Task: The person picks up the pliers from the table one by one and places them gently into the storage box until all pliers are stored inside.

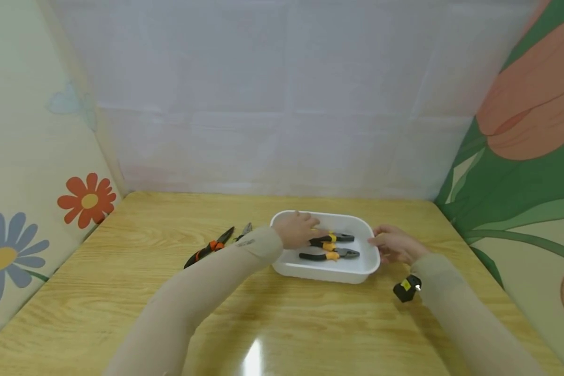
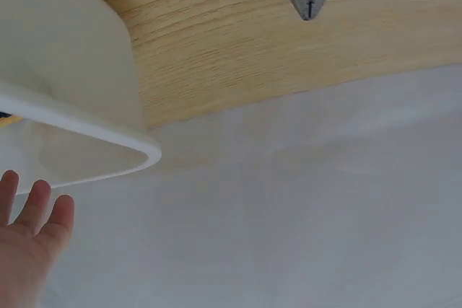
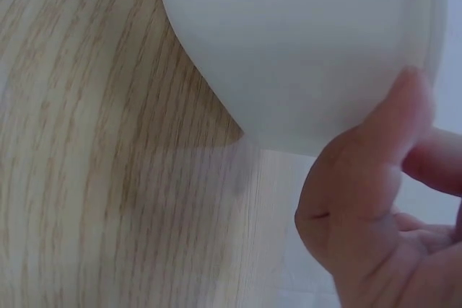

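Observation:
A white plastic basin (image 1: pixel 324 273) stands on the table with black-and-yellow pliers (image 1: pixel 330 256) lying inside. Over its left part reaches my left hand (image 1: pixel 297 230), close above the handles of the upper pliers. In the left wrist view, the fingers (image 2: pixel 35 207) of that hand are extended and slightly spread beside the basin's rim (image 2: pixel 86 130). My right hand (image 1: pixel 397 244) pinches the rim at the basin's right end. Its thumb (image 3: pixel 404 106) presses against the outer wall (image 3: pixel 303 48) in the right wrist view, while the other fingers are partly hidden behind it.
Left of the basin lie orange-and-black pliers (image 1: pixel 211 246) and a second pair of pliers (image 1: pixel 246 230), partly covered by the left sleeve. A black-and-yellow tape measure (image 1: pixel 406 288) sits by the right wrist. White sheeting (image 1: pixel 282 104) rises behind the wooden table (image 1: pixel 169 214).

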### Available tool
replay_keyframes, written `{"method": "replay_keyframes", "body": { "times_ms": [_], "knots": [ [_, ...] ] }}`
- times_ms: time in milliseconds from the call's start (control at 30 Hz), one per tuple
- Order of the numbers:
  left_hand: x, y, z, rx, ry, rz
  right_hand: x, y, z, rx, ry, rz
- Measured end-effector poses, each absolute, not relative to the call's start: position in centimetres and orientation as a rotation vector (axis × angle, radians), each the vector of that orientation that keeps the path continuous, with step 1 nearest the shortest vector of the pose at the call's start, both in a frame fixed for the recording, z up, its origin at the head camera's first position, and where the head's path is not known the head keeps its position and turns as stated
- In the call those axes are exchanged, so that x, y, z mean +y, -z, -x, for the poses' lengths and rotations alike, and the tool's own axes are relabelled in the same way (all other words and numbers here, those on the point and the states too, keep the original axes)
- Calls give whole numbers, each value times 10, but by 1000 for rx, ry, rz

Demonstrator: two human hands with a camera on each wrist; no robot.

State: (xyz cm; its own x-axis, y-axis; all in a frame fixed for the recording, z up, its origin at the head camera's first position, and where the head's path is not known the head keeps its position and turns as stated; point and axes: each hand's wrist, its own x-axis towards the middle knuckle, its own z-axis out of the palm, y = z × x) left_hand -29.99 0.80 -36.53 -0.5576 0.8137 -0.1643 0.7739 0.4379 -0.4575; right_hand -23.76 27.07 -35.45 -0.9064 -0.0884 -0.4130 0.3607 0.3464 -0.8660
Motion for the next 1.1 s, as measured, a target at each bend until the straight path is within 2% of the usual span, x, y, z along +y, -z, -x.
{"method": "replay_keyframes", "body": {
  "times_ms": [267,567,767,1100],
  "knots": [
    [-1,349,284,-2602,-587,1400,271,354,239,2221,1585,-240],
    [-20,357,286,-2632,-247,1409,272,356,241,2216,1589,-223],
    [-35,349,278,-2691,-64,1392,272,357,241,2227,1583,-214],
    [-46,346,266,-2706,-15,1314,273,358,238,2250,1564,-218]
  ]
}}
